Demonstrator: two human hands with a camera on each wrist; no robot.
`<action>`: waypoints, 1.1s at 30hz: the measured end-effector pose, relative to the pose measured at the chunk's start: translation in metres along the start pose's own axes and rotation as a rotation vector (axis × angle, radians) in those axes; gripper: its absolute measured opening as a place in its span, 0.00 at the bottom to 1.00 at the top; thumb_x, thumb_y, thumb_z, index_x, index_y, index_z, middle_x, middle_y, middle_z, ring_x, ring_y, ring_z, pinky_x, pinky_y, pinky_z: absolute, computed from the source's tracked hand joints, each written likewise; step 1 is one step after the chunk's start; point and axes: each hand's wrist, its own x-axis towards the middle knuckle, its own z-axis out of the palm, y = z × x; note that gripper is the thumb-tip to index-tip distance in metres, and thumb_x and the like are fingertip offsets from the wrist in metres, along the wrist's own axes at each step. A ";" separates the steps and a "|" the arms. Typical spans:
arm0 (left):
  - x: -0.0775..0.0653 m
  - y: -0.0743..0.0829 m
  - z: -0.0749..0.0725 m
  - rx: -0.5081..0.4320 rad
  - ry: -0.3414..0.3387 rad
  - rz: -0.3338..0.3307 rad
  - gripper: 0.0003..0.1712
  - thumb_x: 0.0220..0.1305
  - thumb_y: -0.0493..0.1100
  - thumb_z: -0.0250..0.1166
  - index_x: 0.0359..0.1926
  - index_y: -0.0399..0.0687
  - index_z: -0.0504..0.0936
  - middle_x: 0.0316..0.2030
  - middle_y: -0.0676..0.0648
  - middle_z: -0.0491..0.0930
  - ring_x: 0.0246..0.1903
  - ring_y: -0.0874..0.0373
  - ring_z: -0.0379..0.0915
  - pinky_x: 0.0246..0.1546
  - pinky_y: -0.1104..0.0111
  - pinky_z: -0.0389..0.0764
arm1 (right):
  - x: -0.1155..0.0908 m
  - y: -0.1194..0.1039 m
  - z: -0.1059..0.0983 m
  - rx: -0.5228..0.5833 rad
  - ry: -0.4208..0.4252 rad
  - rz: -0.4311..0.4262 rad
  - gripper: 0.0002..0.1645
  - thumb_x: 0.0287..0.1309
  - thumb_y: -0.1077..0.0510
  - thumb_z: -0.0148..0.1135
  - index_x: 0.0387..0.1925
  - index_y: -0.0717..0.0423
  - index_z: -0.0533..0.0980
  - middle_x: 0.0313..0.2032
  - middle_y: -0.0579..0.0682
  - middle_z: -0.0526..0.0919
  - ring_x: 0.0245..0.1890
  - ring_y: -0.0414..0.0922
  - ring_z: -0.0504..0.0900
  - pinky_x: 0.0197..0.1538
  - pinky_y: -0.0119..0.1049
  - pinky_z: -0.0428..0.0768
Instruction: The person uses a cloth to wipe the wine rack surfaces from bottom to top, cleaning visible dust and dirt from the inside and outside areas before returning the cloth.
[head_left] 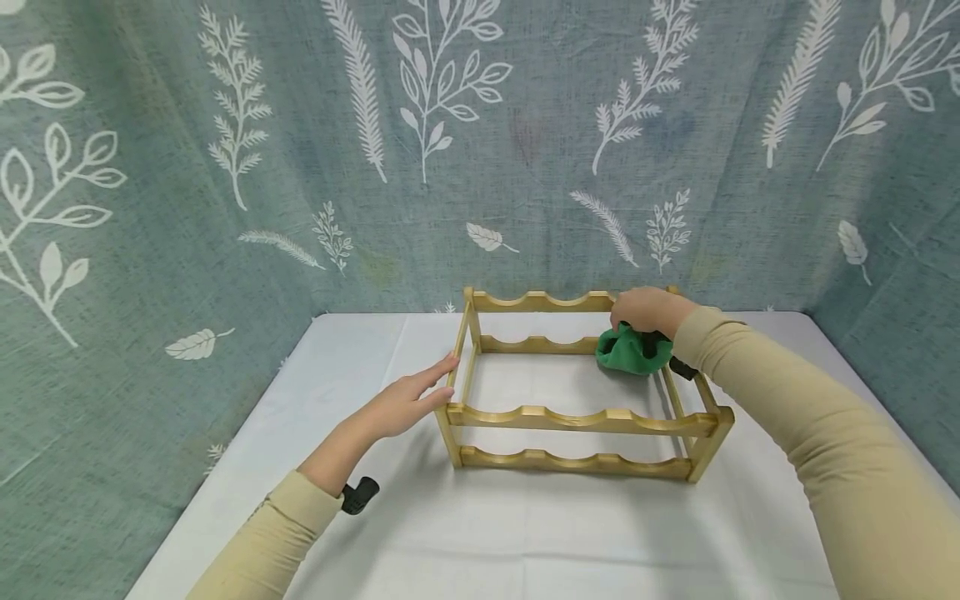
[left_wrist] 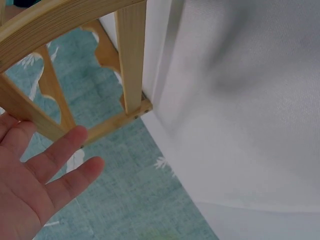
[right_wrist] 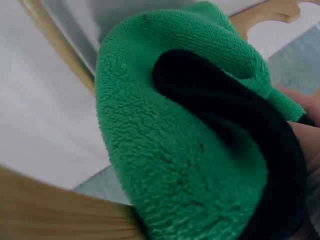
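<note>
A wooden rack (head_left: 581, 422) with scalloped rails stands on the white table. My right hand (head_left: 643, 308) grips a green fluffy cloth (head_left: 630, 354) with black edging at the rack's back right corner. In the right wrist view the bunched cloth (right_wrist: 145, 135) fills most of the picture, and only part of the hand shows at the right edge. My left hand (head_left: 405, 404) touches the rack's left side with fingers extended. The left wrist view shows the fingers (left_wrist: 75, 182) spread beside the wooden end frame (left_wrist: 131, 60).
The white tabletop (head_left: 540, 533) extends around the rack. Behind and at both sides hangs a blue-green curtain (head_left: 555, 225) with white leaf prints, close to the rack's back. A small black device (head_left: 362, 495) sits at the left wrist.
</note>
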 end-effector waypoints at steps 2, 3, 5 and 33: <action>0.000 0.000 0.000 -0.003 0.000 -0.002 0.33 0.69 0.57 0.45 0.71 0.58 0.48 0.70 0.53 0.46 0.66 0.47 0.52 0.63 0.50 0.57 | -0.001 0.000 -0.001 0.012 -0.002 -0.004 0.20 0.58 0.75 0.50 0.47 0.58 0.78 0.46 0.55 0.79 0.46 0.54 0.77 0.44 0.42 0.77; 0.000 0.000 0.001 -0.002 0.001 -0.003 0.33 0.69 0.58 0.45 0.71 0.58 0.48 0.70 0.53 0.46 0.65 0.46 0.53 0.62 0.50 0.57 | -0.001 -0.001 -0.002 0.027 0.005 -0.009 0.20 0.57 0.75 0.51 0.47 0.57 0.78 0.46 0.56 0.79 0.47 0.55 0.77 0.44 0.42 0.77; 0.000 0.000 0.001 -0.001 0.001 -0.007 0.34 0.69 0.59 0.44 0.71 0.57 0.49 0.70 0.53 0.46 0.64 0.45 0.56 0.61 0.49 0.59 | -0.001 -0.003 -0.006 0.076 0.036 -0.029 0.21 0.56 0.75 0.52 0.48 0.57 0.78 0.48 0.57 0.79 0.48 0.55 0.76 0.44 0.42 0.77; 0.000 0.001 0.000 -0.016 -0.001 -0.020 0.31 0.70 0.54 0.45 0.71 0.58 0.49 0.70 0.52 0.46 0.60 0.40 0.61 0.58 0.48 0.63 | 0.036 -0.053 -0.051 0.359 0.550 -0.101 0.17 0.57 0.66 0.58 0.49 0.58 0.78 0.48 0.57 0.80 0.48 0.53 0.78 0.49 0.42 0.76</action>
